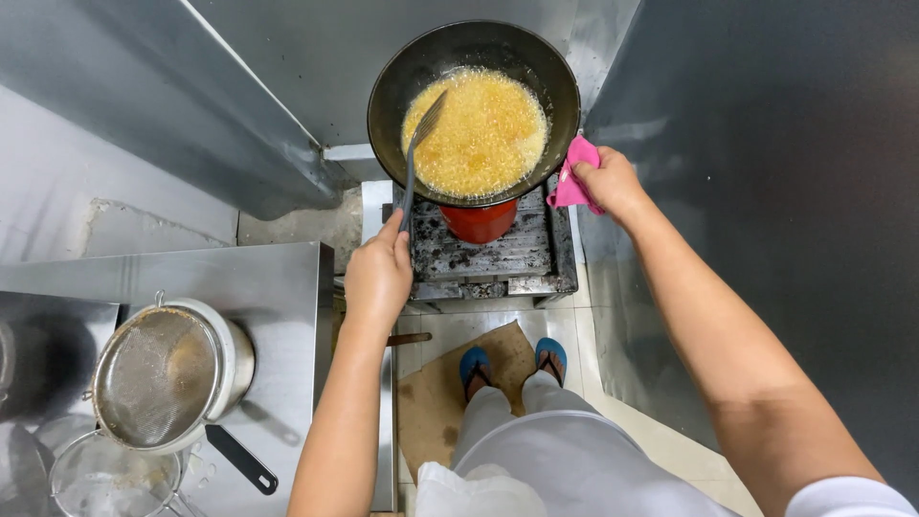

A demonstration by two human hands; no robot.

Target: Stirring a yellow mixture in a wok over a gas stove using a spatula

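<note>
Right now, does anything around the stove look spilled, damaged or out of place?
Nothing looks spilled. The wok sits level on the burner, oil bubbling inside the rim. The left hand holds a spatula in it; the right hand grips the rim through a pink cloth. The burner looks grimy, not damaged.

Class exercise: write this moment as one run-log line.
left hand: holds spatula in bubbling oil | right hand: grips wok rim through pink cloth | wok on burner | strainer on pot, left counter
</note>
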